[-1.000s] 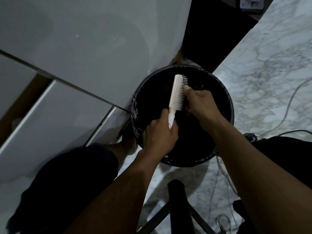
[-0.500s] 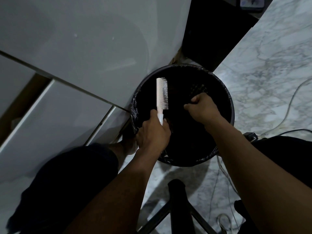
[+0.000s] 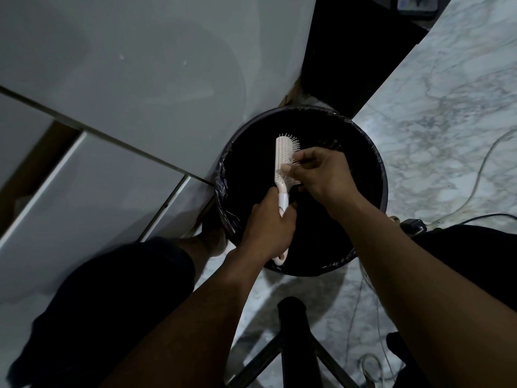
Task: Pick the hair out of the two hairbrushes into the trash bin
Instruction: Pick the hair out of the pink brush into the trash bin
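Left hand (image 3: 268, 225) is gripping the pale pink plastic hairbrush (image 3: 282, 166) by its handle right over the round black-lined trash bin (image 3: 375, 175), so hair drops straight in; right hand (image 3: 321, 175) is pinching at the bristles

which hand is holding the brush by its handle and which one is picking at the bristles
The left hand grips the hairbrush by its handle over the trash bin. The right hand is the one at the bristles, fingers pinched against the brush head.
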The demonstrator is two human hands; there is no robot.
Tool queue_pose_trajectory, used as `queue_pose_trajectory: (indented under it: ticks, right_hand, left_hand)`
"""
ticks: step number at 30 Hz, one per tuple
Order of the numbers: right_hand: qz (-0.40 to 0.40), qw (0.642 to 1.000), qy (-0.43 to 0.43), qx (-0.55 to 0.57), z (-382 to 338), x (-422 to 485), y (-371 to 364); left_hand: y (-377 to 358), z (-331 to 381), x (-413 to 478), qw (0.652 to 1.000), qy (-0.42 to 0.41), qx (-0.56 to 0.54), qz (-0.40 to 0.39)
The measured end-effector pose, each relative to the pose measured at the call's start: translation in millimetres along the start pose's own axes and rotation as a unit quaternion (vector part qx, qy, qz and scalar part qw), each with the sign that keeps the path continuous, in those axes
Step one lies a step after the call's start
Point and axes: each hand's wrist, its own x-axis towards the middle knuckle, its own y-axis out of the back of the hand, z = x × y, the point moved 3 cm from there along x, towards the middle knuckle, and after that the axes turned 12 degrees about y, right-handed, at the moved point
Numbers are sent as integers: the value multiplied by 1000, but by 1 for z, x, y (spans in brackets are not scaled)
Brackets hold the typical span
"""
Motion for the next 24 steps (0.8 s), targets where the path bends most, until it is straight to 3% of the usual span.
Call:
queue_pose_trajectory:
  ticks: [4,8,10,12,15,17,24]
  right_hand:
    - [39,995,37,-89,-4,-2,4]
    - [75,993,24,-88,3,-3,1]
    - [103,994,-18,-22,6,-2,-1]
    - [128,980,-83,127,4,-1,1]
    - [78,972,-110,193,4,1,-2]
    - [50,981,-94,164,7,-2,-7]
    - [119,989,19,-81,3,-4,2]
  left_hand:
    - [-1,-1,1,1000,-17,14,12]
    - [0,-1,5,999,-24,37,21]
    - [0,-2,7,999,-17,30,28]
    - [1,-3,8,999,-5,-2,37]
    - [-1,-4,9,1000,-11,-2,25]
    - [-5,-3,8,1000,-17,-3,-6]
    - [-6,0,6,999,-26,-25,-18]
